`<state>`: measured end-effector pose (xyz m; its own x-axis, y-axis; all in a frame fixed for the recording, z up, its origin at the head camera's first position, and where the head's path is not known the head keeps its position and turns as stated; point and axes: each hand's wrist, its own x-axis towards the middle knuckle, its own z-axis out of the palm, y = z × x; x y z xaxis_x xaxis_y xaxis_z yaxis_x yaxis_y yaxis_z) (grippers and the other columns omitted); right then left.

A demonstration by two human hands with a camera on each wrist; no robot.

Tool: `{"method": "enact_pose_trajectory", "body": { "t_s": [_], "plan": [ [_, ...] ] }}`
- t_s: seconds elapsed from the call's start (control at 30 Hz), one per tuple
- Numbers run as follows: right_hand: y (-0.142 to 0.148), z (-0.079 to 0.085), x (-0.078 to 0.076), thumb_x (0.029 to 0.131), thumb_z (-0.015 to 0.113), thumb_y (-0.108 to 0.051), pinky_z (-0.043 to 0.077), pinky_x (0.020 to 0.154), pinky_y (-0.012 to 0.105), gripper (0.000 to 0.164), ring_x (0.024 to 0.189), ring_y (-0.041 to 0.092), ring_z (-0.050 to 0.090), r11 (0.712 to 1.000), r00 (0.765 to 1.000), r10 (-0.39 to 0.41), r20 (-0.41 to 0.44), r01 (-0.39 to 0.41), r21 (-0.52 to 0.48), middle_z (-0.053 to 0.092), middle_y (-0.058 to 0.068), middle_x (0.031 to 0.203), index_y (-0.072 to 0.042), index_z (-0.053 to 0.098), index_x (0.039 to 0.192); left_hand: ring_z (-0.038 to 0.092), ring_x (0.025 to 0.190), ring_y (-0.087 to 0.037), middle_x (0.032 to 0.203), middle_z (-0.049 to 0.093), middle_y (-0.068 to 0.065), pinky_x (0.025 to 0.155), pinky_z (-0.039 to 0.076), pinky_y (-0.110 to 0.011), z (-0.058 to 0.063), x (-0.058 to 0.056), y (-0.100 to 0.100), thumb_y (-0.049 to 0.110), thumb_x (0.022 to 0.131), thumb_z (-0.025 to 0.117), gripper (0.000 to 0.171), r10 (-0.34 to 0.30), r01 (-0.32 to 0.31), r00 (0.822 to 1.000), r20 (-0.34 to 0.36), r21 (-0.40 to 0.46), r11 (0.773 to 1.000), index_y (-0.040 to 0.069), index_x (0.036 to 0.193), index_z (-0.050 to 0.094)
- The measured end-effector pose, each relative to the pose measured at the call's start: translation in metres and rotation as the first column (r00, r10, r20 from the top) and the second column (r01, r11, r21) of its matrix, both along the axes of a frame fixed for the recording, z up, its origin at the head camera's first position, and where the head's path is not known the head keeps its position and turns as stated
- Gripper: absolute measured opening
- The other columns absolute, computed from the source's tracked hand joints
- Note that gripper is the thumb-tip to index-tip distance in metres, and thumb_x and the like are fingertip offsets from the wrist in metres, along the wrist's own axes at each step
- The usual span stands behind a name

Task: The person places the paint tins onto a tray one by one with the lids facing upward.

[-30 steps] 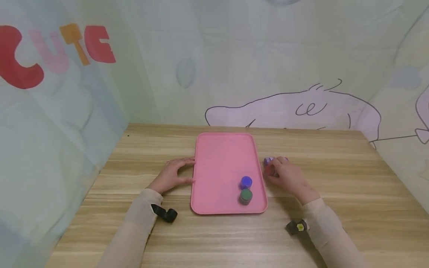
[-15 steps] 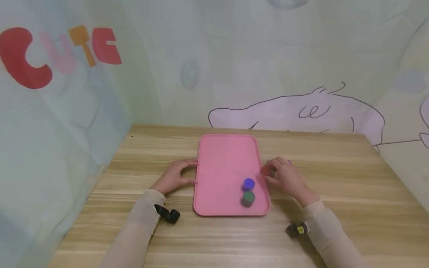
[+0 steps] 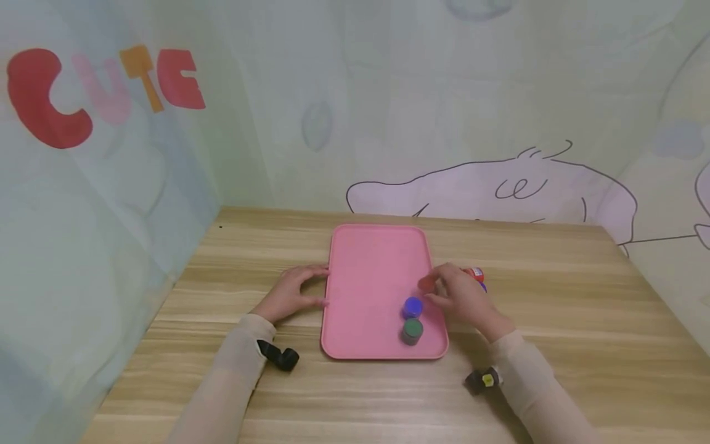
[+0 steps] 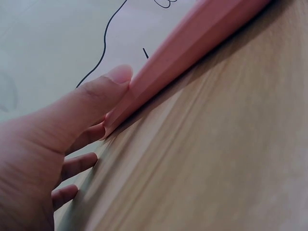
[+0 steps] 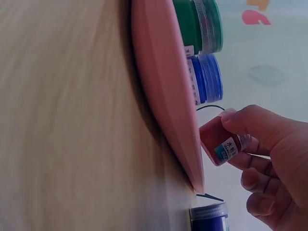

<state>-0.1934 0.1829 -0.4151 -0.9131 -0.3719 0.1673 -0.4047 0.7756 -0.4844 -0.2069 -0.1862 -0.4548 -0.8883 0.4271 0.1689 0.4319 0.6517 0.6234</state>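
A second ago we see the right hand (image 3: pixel 465 300) down on the bench (image 3: pixel 266 243) just past the tray (image 3: pixel 363 265); now it reaches in across the 3 o'clock rim, its thumb and fingers pinching the red jar (image 3: pixel 426 284). From the head view, the red jar lies within the tray's outline near 3 o'clock, and from the right wrist we see it tilted; we cannot tell whether it touches the tray. We judge this as a carry well along, with the release not yet made. The blue jar (image 3: pixel 413 308) stands at 4 o'clock and the green jar (image 3: pixel 412 332) at 5. At 9 o'clock the left hand (image 3: pixel 288 293) stays put, fingers spread and touching the rim. Beyond the right hand, a red container (image 3: pixel 476 274) has come into sight, partly hidden.
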Motion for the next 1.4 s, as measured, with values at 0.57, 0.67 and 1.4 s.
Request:
{"method": "enact_pose_trajectory", "body": {
  "t_s": [0.57,0.67,1.4],
  "plan": [
    [-0.005,-0.008,-0.001,0.086,0.072,-0.017,0.050,0.066,0.022,0.025,0.075,0.013,0.054,0.992,0.991,0.064,0.118,-0.050,-0.115,0.067,0.000,0.098,-0.012,0.064,0.109,0.046,0.134,-0.032,0.144,0.052,-0.007,0.113,0.034,-0.054,-0.003,-0.001,0.001,0.036,0.076,0.080,0.063,-0.011,0.011,1.000,0.001,0.022,1.000,0.014,0.131,0.059],
    [-0.006,-0.008,-0.001,0.087,0.071,-0.019,0.053,0.075,0.027,0.026,0.083,0.014,0.057,0.991,0.987,0.057,0.148,-0.039,-0.124,0.068,0.000,0.101,-0.013,0.064,0.111,0.047,0.133,-0.032,0.143,0.053,-0.007,0.112,0.034,-0.054,-0.003,-0.002,0.000,0.037,0.076,0.080,0.063,-0.009,0.009,1.000,-0.005,0.019,1.000,0.014,0.132,0.059],
    [-0.011,-0.014,-0.002,0.090,0.068,-0.023,0.052,0.100,0.040,0.032,0.109,0.016,0.061,0.977,0.961,0.059,0.271,0.000,-0.214,0.068,-0.006,0.115,-0.021,0.064,0.122,0.045,0.135,-0.030,0.143,0.053,-0.006,0.114,0.033,-0.053,-0.002,-0.003,0.000,0.037,0.077,0.080,0.064,-0.012,0.012,1.000,0.015,0.024,1.000,0.014,0.132,0.059]
  ]
}}
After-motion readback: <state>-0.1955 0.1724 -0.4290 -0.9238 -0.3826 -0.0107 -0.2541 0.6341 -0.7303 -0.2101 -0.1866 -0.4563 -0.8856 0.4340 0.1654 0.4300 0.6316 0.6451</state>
